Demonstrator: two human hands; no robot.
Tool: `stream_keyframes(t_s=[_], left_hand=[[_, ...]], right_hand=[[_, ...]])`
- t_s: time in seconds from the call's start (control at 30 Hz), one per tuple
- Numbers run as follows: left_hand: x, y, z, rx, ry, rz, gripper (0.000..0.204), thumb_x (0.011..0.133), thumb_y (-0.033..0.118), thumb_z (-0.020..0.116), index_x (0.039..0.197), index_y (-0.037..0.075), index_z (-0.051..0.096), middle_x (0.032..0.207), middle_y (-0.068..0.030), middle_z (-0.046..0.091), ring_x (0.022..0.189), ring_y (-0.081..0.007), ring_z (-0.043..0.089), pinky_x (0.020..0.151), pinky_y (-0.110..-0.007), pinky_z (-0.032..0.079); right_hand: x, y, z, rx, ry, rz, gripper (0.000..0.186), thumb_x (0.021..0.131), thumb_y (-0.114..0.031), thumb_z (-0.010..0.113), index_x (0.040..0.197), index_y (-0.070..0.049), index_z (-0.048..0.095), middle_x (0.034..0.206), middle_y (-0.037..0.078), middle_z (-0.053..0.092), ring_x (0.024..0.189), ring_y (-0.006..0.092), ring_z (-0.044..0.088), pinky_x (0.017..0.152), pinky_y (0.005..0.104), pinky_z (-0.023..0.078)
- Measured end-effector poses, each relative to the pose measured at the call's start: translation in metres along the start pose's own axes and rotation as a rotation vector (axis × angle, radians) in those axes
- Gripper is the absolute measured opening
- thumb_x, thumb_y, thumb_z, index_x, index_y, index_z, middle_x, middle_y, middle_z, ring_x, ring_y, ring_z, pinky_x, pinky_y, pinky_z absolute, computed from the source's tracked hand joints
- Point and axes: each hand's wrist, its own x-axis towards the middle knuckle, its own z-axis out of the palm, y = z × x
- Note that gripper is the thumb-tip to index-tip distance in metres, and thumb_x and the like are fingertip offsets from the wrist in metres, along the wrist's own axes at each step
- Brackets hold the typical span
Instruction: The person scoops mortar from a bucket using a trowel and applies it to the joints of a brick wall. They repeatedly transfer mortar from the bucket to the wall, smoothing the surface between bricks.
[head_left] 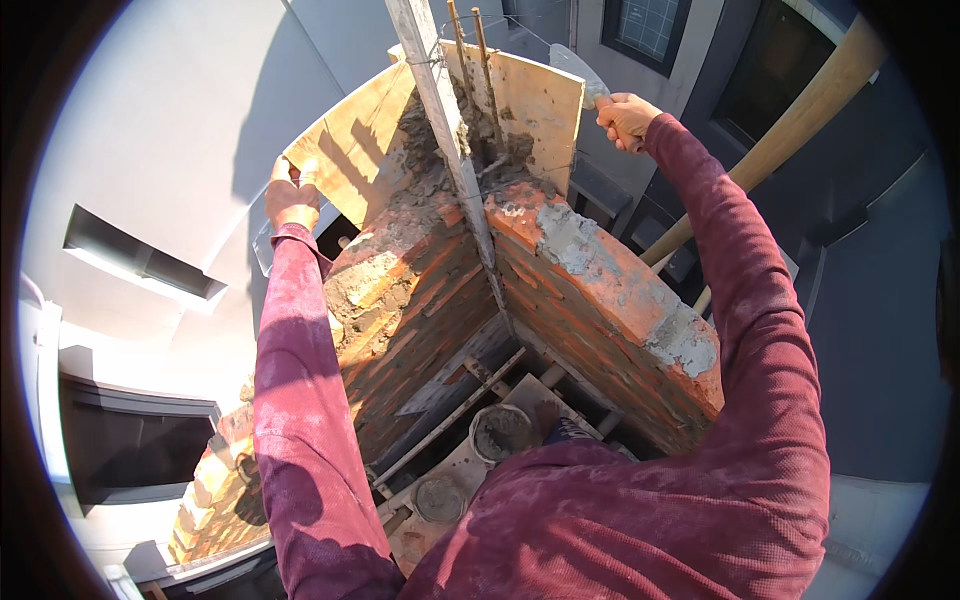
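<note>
My left hand point(293, 203) is closed on the left edge of a plywood board point(352, 150), its fingers curled round the rim. A pale, partly hidden flat piece point(263, 248) shows beside that wrist; I cannot tell what it is. Out to the right, my right hand point(628, 120) grips a trowel point(578, 72) with its blade raised behind a second plywood board point(540, 100). Between the boards is wet mortar point(425, 150) with rusty steel bars point(487, 80) standing in it. A straight, mortar-stained pole point(432, 85) rises at the inner corner of the brickwork.
Two brick walls point(605, 285) meet in a corner before me, patched with grey mortar point(580, 240) on top. Below are a bucket of mortar point(500, 432), another round container point(440, 498) and scaffold planks. A thick wooden pole point(800, 115) slants past my right arm.
</note>
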Motion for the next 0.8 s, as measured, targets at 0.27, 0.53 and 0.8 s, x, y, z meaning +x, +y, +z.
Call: stream_keyframes(t_s=[0.27, 0.53, 0.8], left_hand=[[-0.003, 0.002, -0.004, -0.025, 0.019, 0.022, 0.027, 0.086, 0.028, 0.068, 0.104, 0.008, 0.063, 0.084, -0.0076, 0.07, 0.077, -0.0212, 0.067, 0.071, -0.034, 0.05], [0.0, -0.001, 0.005, -0.075, 0.02, 0.057, 0.027, 0.086, 0.027, 0.069, 0.104, 0.008, 0.063, 0.087, -0.0075, 0.07, 0.077, -0.0204, 0.067, 0.071, -0.034, 0.05], [-0.006, -0.005, -0.003, -0.048, 0.032, -0.015, 0.029, 0.086, 0.03, 0.069, 0.104, 0.008, 0.063, 0.087, -0.0062, 0.07, 0.078, -0.019, 0.066, 0.073, -0.033, 0.049]], right_hand=[[-0.009, -0.037, 0.006, -0.035, -0.244, -0.055, 0.013, 0.078, 0.0, 0.055, 0.087, -0.005, 0.047, 0.067, 0.001, 0.047, 0.045, 0.005, 0.048, 0.03, 0.02, 0.038], [0.002, -0.033, 0.001, -0.096, -0.295, -0.114, 0.032, 0.078, -0.004, 0.054, 0.11, -0.003, 0.054, 0.066, -0.002, 0.046, 0.046, 0.0044, 0.046, 0.033, 0.0211, 0.038], [0.043, -0.004, -0.04, 0.043, -0.657, -0.135, 0.023, 0.078, -0.009, 0.061, 0.096, -0.001, 0.05, 0.062, -0.002, 0.043, 0.042, 0.003, 0.047, 0.032, 0.018, 0.041]])
